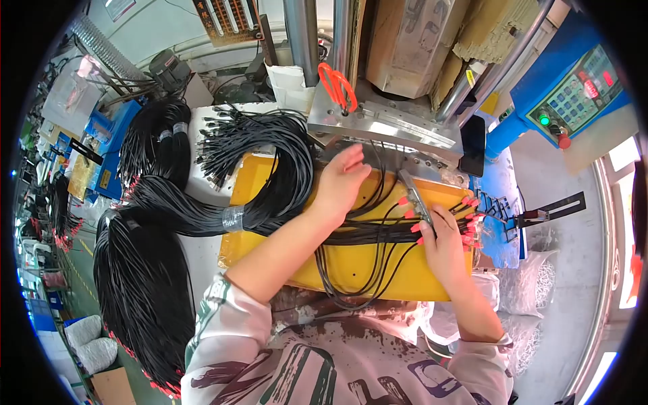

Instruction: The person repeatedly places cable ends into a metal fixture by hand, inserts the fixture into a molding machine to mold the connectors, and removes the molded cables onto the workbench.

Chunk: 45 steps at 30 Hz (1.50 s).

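Observation:
My left hand (343,181) is raised over the yellow work surface (297,266), just in front of the metal mould block (385,125). Its fingers are partly extended and apart from the thumb, with nothing visible in them. Closed around a slim grey metal tool (415,192) is my right hand (442,246), above a row of black cables with red tips (466,233). The tool points up and left toward the mould. Several thin black cables (358,293) loop down over the yellow surface below. The right fingers partly hide the cables under them.
A thick taped bundle of black cables (280,169) curves across the left side. More bundles (142,283) hang at far left. Orange-red handles (335,84) stand on the mould block. A phone (474,145) and a blue control panel (574,94) are at right.

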Available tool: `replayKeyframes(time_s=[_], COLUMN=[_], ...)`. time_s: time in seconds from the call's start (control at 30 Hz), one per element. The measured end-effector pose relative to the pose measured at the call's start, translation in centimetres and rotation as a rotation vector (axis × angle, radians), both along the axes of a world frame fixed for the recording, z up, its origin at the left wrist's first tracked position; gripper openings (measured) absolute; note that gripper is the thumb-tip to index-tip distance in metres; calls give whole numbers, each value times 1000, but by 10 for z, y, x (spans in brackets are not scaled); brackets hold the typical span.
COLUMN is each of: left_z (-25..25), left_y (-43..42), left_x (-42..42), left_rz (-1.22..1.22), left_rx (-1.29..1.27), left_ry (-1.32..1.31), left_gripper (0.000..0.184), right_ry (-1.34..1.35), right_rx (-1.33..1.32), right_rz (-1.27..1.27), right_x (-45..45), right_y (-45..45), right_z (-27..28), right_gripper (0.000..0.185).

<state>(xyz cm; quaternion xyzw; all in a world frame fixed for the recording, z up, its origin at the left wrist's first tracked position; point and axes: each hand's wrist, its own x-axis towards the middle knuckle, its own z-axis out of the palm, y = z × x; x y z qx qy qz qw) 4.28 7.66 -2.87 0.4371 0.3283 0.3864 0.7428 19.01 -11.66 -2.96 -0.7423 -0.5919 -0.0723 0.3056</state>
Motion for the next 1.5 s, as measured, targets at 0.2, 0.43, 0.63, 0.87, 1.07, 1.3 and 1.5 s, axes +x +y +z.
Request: replayKeyframes(time_s=[0.2,0.43,0.63,0.87,1.07,1.3,1.5], left_z=[-7,5,-2,-1,2,-1,-1], left_y=[48,4,1,1,1,3,3], left_x=[62,-12,-18,-20,-21,-20,-21], left_rz=[-353,-392,-391,-414,-425,-419,-413], left_rx=[-263,-270,-280,-240,-250,-234,-236], left_ry=[-118,92,156,132,140,95,109], left_gripper=[14,19,22,22,28,20,20], right_ry=[397,448,428,425,497,511,519], right_rx=[-257,-212,-288,-278,-272,-237,-233], right_rz=[30,-11,-65,-53,-33,-44,-65], right_x=[24,37,31,29,33,40,36], right_y=[43,60,63,62,62,63,63], right_z=[22,11,24,24,20,5,10], right_gripper=[32,30,29,29,27,28,28])
